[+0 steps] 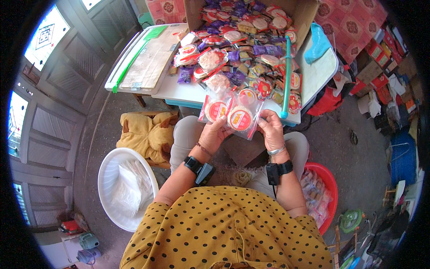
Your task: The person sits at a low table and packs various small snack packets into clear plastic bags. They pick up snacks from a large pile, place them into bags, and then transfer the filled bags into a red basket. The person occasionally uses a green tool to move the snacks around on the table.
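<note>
In front of my lap, at the table's near edge, my left hand holds clear plastic packets. My left thumb presses on a flat round snack with a red printed label. Beside it is another wrapped round snack, and my right hand pinches the right edge of its clear wrapping. The overlapping plastic hides whether one bag encloses both. Just beyond my hands, a heap of wrapped snacks in red, purple and clear wrappers spills from a cardboard box onto the white table.
A teal tube lies beside the heap, near a blue cloth. A wooden board rests at the left. By my left side stands a white basin holding plastic bags; a red basin of packed snacks is at my right.
</note>
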`<action>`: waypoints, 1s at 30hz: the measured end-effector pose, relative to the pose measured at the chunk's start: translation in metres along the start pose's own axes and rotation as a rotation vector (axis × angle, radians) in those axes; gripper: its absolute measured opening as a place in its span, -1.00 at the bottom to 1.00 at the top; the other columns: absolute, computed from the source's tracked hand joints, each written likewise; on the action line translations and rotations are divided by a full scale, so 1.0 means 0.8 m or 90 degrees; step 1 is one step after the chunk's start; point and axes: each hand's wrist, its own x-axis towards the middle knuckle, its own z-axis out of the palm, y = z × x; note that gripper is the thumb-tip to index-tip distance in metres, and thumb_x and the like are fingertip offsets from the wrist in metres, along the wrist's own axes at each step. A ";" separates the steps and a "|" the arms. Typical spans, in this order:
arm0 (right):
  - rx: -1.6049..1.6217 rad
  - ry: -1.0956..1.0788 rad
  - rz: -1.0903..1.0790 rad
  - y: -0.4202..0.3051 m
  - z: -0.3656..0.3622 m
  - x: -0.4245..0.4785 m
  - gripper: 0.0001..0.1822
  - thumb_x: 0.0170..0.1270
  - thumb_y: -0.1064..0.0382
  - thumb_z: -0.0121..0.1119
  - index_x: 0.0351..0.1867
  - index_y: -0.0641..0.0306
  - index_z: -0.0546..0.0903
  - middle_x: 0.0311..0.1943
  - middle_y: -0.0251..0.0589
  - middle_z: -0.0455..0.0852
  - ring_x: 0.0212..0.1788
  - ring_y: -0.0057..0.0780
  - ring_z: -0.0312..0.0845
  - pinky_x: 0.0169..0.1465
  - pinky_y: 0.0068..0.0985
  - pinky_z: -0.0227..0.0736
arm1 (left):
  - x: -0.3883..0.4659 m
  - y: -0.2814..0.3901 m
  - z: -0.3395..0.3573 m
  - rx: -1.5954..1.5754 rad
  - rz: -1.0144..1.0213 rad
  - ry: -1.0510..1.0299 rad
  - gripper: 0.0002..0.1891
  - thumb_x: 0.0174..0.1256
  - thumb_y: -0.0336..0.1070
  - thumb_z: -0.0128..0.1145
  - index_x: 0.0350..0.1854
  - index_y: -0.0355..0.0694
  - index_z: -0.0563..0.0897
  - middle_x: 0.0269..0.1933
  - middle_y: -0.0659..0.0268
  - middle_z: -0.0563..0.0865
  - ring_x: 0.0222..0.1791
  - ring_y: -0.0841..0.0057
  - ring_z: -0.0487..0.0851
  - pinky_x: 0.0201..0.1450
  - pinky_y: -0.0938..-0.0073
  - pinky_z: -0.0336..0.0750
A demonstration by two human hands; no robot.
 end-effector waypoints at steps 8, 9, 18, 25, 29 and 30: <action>0.020 -0.041 0.178 -0.009 -0.002 -0.003 -0.80 0.27 0.36 0.12 -0.08 0.27 0.53 -0.23 -0.35 0.62 -0.23 -0.64 0.54 -0.13 -0.62 0.50 | 0.000 -0.002 -0.007 0.015 -0.015 0.004 -0.61 0.33 -0.24 0.06 0.15 -0.23 0.37 0.04 0.28 0.59 0.01 0.43 0.60 0.08 0.30 0.52; 0.008 -0.053 0.168 -0.007 -0.002 -0.004 -0.81 0.28 0.34 0.12 -0.10 0.27 0.54 -0.26 -0.36 0.62 -0.25 -0.65 0.55 -0.15 -0.62 0.50 | -0.001 -0.001 -0.002 0.017 -0.013 0.006 -0.61 0.33 -0.24 0.07 0.15 -0.22 0.38 0.03 0.29 0.59 0.01 0.44 0.60 0.07 0.30 0.53; 0.033 0.021 0.119 -0.012 -0.006 -0.001 -0.96 0.26 0.35 0.12 -0.34 0.24 0.54 -0.39 -0.42 0.62 -0.38 -0.71 0.51 -0.28 -0.68 0.45 | 0.005 -0.004 -0.014 -0.008 -0.013 0.009 -0.65 0.34 -0.17 0.06 0.11 -0.15 0.44 0.02 0.33 0.59 -0.01 0.49 0.58 0.12 0.27 0.48; 0.005 0.013 0.128 -0.009 0.001 -0.004 -0.91 0.25 0.32 0.16 -0.28 0.26 0.52 -0.38 -0.40 0.62 -0.41 -0.69 0.51 -0.31 -0.67 0.45 | 0.002 0.002 -0.004 -0.056 -0.009 -0.010 -0.56 0.34 -0.11 0.05 0.20 -0.13 0.35 0.16 0.33 0.52 0.13 0.47 0.51 0.17 0.24 0.45; 0.018 -0.013 0.153 -0.001 0.005 -0.006 -0.87 0.23 0.33 0.19 -0.25 0.28 0.50 -0.38 -0.36 0.61 -0.40 -0.67 0.51 -0.28 -0.65 0.47 | 0.002 0.000 -0.007 -0.044 -0.029 -0.025 -0.55 0.37 -0.07 -0.01 0.24 -0.11 0.34 0.20 0.33 0.49 0.18 0.43 0.48 0.19 0.22 0.42; 0.013 -0.011 0.147 0.007 0.002 -0.004 -0.86 0.23 0.33 0.19 -0.25 0.29 0.50 -0.38 -0.35 0.61 -0.39 -0.67 0.51 -0.27 -0.65 0.47 | 0.002 -0.001 -0.006 -0.045 -0.034 -0.027 -0.54 0.37 -0.06 -0.01 0.25 -0.11 0.33 0.20 0.32 0.49 0.18 0.42 0.48 0.18 0.22 0.42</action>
